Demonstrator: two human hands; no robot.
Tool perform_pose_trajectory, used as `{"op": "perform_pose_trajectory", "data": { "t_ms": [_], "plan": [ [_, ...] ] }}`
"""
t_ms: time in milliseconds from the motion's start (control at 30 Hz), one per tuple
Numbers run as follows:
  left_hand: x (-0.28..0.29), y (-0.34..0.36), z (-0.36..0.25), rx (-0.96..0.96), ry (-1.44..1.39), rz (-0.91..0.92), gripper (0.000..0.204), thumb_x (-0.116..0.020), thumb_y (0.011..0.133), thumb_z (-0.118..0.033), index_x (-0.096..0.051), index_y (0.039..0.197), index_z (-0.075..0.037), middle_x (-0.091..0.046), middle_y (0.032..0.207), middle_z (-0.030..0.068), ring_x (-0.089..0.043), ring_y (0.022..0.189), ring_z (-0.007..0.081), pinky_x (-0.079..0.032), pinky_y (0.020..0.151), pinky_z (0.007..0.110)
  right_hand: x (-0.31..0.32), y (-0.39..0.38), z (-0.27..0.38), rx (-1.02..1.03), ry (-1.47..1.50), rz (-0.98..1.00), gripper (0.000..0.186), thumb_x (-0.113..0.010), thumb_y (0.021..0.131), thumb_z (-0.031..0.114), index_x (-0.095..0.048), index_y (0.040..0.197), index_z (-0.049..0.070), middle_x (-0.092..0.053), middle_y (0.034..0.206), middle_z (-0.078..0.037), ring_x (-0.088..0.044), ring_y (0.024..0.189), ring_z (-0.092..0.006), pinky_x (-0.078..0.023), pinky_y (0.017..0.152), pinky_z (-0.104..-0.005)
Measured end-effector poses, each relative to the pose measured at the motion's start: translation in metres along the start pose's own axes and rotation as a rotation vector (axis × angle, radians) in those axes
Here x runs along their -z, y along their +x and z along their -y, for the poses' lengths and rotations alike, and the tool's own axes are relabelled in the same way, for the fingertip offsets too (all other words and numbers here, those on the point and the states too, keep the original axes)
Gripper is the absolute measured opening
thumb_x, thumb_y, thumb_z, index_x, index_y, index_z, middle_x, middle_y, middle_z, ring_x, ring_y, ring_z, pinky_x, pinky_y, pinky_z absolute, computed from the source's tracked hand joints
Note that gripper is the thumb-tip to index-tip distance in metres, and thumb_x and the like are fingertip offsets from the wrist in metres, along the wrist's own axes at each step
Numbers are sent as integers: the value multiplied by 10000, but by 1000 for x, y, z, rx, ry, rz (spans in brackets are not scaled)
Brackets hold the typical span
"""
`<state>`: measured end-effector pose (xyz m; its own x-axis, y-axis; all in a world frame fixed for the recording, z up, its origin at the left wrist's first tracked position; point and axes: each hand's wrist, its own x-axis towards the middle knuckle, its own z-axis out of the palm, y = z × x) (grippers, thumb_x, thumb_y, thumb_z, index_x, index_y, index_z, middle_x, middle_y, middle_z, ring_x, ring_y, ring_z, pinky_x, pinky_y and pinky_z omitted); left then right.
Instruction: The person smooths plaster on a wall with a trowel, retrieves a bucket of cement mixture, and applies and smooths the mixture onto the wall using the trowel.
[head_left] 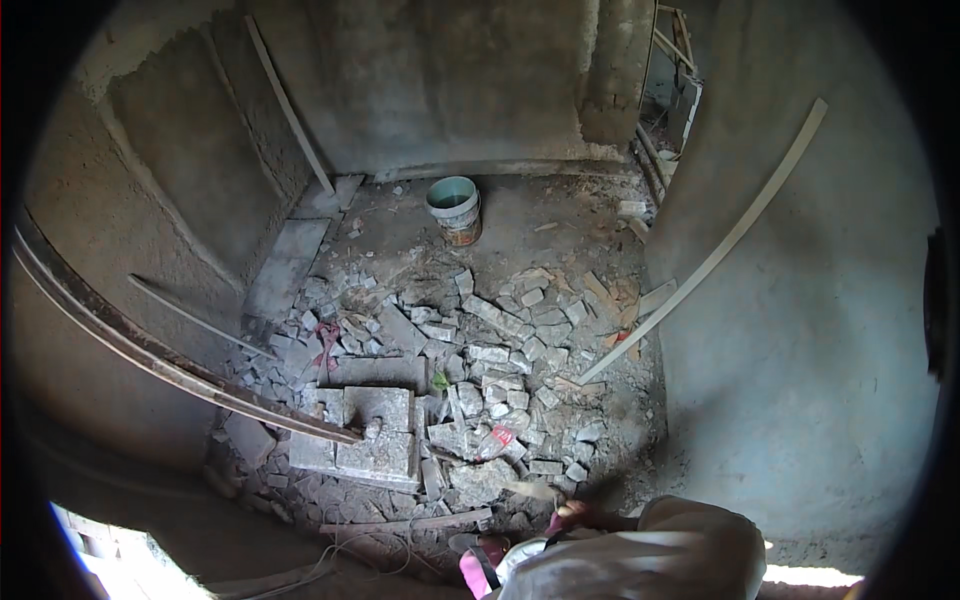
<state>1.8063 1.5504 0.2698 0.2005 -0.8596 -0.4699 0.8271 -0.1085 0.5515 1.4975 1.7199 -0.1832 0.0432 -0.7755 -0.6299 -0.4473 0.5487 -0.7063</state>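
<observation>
- I see the right hand [572, 512] at the lower centre of the frame, its fingers apparently curled round the handle of a pale, flat-bladed tool [530, 490].
- The tool points leftward, just beside the rubble [490, 353]; I cannot tell whether its blade touches it.
- The left hand is out of view; I cannot tell how its fingers stand.
- In my judgement, good handling calls for a firm grip, a low blade and knuckles clear of broken edges; loose pieces may shift under pressure.
- The floor [515, 215] is dusty and rough, littered with fragments through the centre; square blocks [378, 408] sit lower left of centre.
- A bucket [460, 225] stands upper centre.
- A beam [290, 422] slants in from the left; a pale strip [702, 277] slopes beside the right wall [800, 350].
- Walls are bare and grey, with bright light at lower left.
</observation>
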Motion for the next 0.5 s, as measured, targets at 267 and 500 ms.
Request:
{"op": "perform_pose_trajectory", "data": {
  "t_ms": [267, 500],
  "plan": [
    [17, 5, 17, 82, 55, -29, 334, -626, 895, -217, -515, 1163, -52, -520, 1087, 95, -442, 1038, 246, -371, 965, 421, 60, -73, 74, 6, 0, 34, 659, -724, 687, 656, -594, 934, 58, -606, 862, -129, -558, 779, -227, -458, 724, -396],
    [52, 10, -54, 58, 48, -53, 287, -629, 889, -233, -533, 1101, -64, -515, 1006, 81, -441, 959, 230, -382, 920, 409, 23, -58, 103, 72, -27, -105, 620, -734, 711, 547, -596, 1058, 52, -638, 958, -200, -621, 923, -384, -479, 789, -476]
  ]
}}
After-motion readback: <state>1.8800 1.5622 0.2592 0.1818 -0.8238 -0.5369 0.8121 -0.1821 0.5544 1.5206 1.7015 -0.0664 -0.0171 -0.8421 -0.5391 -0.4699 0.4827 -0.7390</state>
